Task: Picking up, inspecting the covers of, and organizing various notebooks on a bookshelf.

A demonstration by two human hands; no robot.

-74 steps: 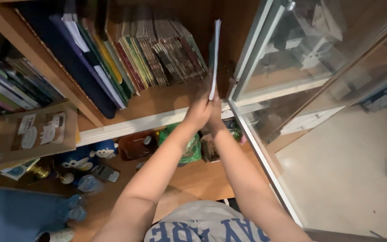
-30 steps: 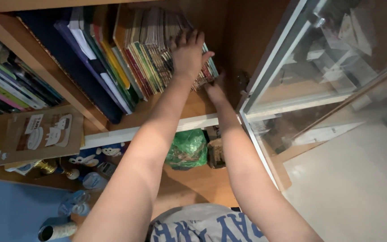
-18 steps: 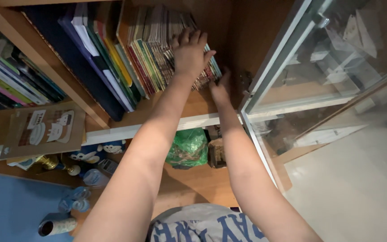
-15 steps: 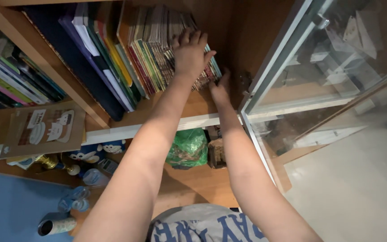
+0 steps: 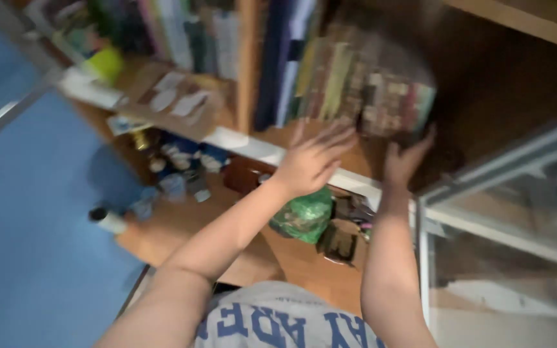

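We see the row of thin worn books (image 5: pixel 381 96) standing packed and blurred at the right end of the far wooden shelf (image 5: pixel 278 138), spines mottled brown, green and red. Compared with half a second ago, our left hand (image 5: pixel 311 158) has come off the spines and hangs released, fingers spread, just near them, while our right hand (image 5: pixel 404 158) lies open-palmed against the row's right end.

A single head-worn camera looks steeply down and forward, tilted and motion-blurred, at close range on a wooden bookshelf (image 5: pixel 349 180). The wearer's shirt fills the lower edge below the shelf, blue floor (image 5: pixel 27 245) lies left of it, and a glass door (image 5: pixel 504 258) stands to its right.
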